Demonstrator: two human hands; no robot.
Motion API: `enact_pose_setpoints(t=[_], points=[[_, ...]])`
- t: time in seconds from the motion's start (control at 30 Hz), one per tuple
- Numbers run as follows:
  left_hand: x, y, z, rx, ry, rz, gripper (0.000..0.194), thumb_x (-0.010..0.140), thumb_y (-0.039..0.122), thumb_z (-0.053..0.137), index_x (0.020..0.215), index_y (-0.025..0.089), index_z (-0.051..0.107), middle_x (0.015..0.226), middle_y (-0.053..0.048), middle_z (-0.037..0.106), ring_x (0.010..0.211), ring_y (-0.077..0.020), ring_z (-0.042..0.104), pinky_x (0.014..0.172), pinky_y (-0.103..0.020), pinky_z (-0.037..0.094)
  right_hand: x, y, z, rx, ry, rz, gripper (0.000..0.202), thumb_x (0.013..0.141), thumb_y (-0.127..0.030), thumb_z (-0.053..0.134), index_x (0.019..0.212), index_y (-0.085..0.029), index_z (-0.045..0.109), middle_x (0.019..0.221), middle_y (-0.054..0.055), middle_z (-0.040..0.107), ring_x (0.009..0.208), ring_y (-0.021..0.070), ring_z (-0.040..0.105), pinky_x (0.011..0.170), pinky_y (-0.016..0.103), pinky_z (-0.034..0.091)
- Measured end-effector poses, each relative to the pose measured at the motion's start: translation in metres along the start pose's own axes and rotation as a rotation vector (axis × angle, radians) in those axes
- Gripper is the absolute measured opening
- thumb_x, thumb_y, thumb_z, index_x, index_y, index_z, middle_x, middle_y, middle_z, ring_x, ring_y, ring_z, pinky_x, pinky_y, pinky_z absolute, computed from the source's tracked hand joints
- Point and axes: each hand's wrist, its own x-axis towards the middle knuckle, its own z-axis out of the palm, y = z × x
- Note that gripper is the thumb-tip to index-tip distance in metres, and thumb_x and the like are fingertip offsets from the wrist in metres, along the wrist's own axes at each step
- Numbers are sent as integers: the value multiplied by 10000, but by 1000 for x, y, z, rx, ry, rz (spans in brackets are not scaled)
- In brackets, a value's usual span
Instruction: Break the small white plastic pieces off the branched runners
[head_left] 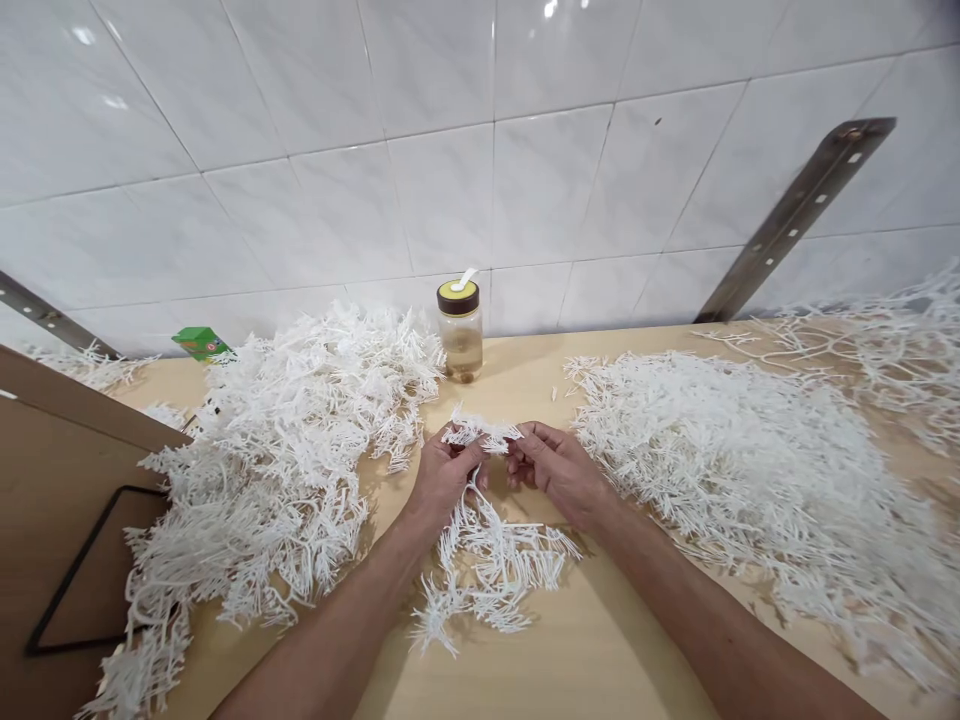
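Observation:
A white branched piece [484, 434] is held up between both hands near the middle of the wooden table [592, 640]. My left hand [444, 475] pinches its left part between thumb and fingers. At its right end, my right hand [559, 468] grips the tip with thumb and forefinger. More white branched strands [502, 560] hang or lie just below the hands, with a thin stem running up toward my left hand. Whether they join the held piece is hidden by the fingers.
Large heaps of white branched pieces lie on the left [315, 430] and right [735, 450]. A lidded bottle [462, 335] stands behind the hands. A green box [201, 342], a brown panel [67, 490] and a metal bracket [795, 220] are farther out, before a tiled wall [442, 200].

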Motion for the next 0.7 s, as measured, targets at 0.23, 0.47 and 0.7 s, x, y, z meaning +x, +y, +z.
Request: enact_pose_setpoints(t=[0.23,0.47,0.7], points=[[-1,1,-1,-22,66,-23,418,690,537,757,643,154,596,406,23,522,341,-85,434,365,-207,280,-1,4,-4,-123,-24,11,382,787,-544,739,914,-185,707,867,68,700,683,158,611,635,307,507],[-3,-6,0,-35,103,88,413,653,486,818,754,176,565,543,46,582,369,-77,469,376,-204,359,-1,6,-1,-170,57,46,479,768,-659,687,817,-183,683,732,78,677,603,181,598,510,313,505],[-7,-9,4,-63,30,149,363,658,389,839,798,171,586,577,51,580,413,-80,483,419,-211,403,0,2,2,-183,49,86,443,743,-616,737,771,-184,645,618,27,610,551,159,573,494,283,481]])
